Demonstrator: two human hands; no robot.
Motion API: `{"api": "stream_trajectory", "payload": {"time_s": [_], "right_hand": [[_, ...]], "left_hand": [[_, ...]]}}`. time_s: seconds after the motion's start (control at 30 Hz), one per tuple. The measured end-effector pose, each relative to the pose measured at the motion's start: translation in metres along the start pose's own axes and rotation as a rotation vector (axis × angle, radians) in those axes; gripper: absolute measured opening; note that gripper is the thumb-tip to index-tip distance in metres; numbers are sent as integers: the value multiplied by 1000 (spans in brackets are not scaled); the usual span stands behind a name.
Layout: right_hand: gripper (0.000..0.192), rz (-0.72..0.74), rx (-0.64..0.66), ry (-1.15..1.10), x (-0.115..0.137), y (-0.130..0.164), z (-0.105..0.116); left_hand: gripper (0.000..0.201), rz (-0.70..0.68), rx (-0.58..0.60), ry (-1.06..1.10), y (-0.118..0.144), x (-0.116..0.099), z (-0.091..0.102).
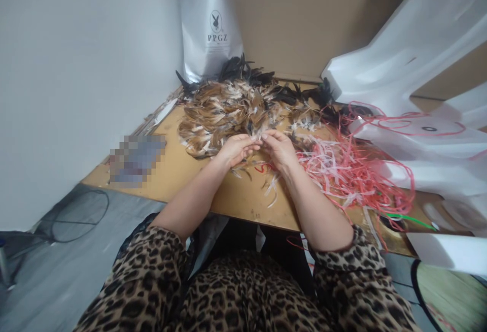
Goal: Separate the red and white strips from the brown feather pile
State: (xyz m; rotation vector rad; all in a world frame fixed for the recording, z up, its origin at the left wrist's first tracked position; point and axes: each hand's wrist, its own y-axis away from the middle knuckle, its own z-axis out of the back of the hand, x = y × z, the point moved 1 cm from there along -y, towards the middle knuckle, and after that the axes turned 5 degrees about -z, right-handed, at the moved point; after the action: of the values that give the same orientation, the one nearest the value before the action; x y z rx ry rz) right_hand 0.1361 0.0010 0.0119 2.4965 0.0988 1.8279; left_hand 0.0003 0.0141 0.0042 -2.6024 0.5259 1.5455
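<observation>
At the near edge of the feather pile (228, 111), both hands meet over the desk (178, 169). Left hand (238, 149) is curled, its fingertips pinched on a small tuft of pale feathers (255, 139) held between the two hands. Right hand (279, 146) is curled as well, its fingertips closing on the same tuft from the other side, so the two hands nearly touch. The pile spreads behind them, brown and white with black feathers along its far rim. A few loose feathers lie on the desk just under the wrists. Right of the hands, touching the pile, lies a tangle of red and white strips (350, 169). White foam blocks (418, 134) stand further right. A silver bag (211, 22) leans upright against the wall behind the pile. Leopard-print sleeves cover the upper arms.
</observation>
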Motion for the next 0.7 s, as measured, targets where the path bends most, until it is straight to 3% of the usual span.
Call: {"api": "stream_trajectory", "payload": {"time_s": [0.4,0.7], "right_hand": [[28,37,-37,22,-10,-1,-4],[26,80,-61,77,-8,-1,-3]], "left_hand": [[7,-20,41,-24,-1,2,2],[18,-173,10,-267,1,1,-1]]}}
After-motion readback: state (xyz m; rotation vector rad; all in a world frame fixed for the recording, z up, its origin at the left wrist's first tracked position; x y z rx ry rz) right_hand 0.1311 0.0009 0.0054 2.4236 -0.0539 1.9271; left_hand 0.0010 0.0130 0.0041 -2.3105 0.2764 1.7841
